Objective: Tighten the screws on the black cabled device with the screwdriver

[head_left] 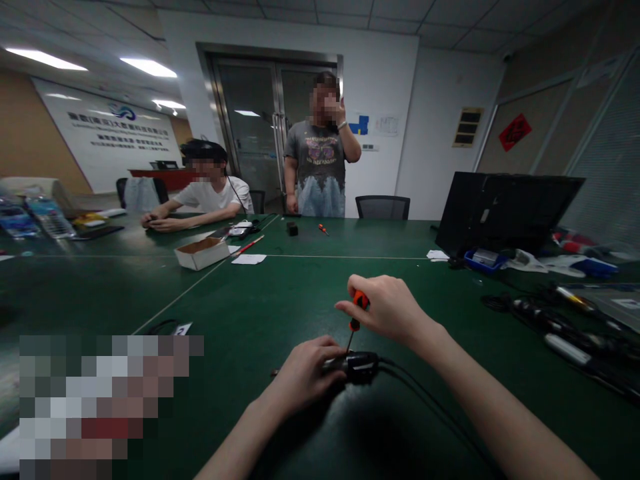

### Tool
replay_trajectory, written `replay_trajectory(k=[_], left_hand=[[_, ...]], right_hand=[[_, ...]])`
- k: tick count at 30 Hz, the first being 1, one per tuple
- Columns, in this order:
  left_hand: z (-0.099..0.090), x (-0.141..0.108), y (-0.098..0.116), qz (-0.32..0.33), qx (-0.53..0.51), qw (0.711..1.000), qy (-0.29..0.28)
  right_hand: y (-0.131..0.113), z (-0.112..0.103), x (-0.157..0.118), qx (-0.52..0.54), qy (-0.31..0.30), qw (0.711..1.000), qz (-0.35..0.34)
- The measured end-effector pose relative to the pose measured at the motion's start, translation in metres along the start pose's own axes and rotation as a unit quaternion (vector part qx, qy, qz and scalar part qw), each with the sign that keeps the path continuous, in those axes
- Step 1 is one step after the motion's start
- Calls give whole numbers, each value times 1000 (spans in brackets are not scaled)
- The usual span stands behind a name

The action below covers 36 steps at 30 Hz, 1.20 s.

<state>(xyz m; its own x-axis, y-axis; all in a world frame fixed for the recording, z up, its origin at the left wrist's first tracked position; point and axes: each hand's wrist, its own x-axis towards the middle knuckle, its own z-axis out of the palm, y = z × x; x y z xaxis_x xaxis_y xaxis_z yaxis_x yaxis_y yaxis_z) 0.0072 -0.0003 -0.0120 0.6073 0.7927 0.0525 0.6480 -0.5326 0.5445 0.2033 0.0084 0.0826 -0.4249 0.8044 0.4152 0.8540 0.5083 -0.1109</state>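
My right hand (pixel 385 308) is closed around the orange and black handle of a screwdriver (pixel 355 325). The screwdriver stands nearly upright, its thin shaft pointing down at a dark device (pixel 361 367) that lies on the green table (pixel 240 307). With its fingers wrapped over the device's left part, my left hand (pixel 314 368) holds it against the tabletop. Two black cables run from the device's right end toward the lower right. Whether the screwdriver's tip touches the device is too small to tell.
An open white box (pixel 201 253), a red pencil-like stick (pixel 249 245) and papers lie ahead left. Beyond are a small black block (pixel 292 229) and another screwdriver (pixel 323 229). A monitor (pixel 505 213) and cables are right. One person sits, another stands across the table.
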Motion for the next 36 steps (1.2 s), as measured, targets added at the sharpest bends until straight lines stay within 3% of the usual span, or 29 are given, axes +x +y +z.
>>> replay_trajectory(k=[11,15,19,21,26,30,36], left_hand=[[-2,0,4,-7,6,1000,-5],[-1,0,2,-2,10,1000,-1],[1,0,-1,5,14,1000,6],[1,0,0,5,8,1000,4],[-2,0,4,-3,6,1000,-3],[-3,0,3,-10,5,1000,-11],[-1,0,0,-2,5,1000,-4]], right_hand=[[4,-2,-2,140,-5,988,-61],[4,0,-1,291,-35,953,-73],[1,4,2,392,-79,916,-28],[0,6,3,356,-57,933,-11],[-2,5,1,131,13,991,-22],[-2,4,-1,39,24,999,-19],[-2,3,0,49,4,999,-12]])
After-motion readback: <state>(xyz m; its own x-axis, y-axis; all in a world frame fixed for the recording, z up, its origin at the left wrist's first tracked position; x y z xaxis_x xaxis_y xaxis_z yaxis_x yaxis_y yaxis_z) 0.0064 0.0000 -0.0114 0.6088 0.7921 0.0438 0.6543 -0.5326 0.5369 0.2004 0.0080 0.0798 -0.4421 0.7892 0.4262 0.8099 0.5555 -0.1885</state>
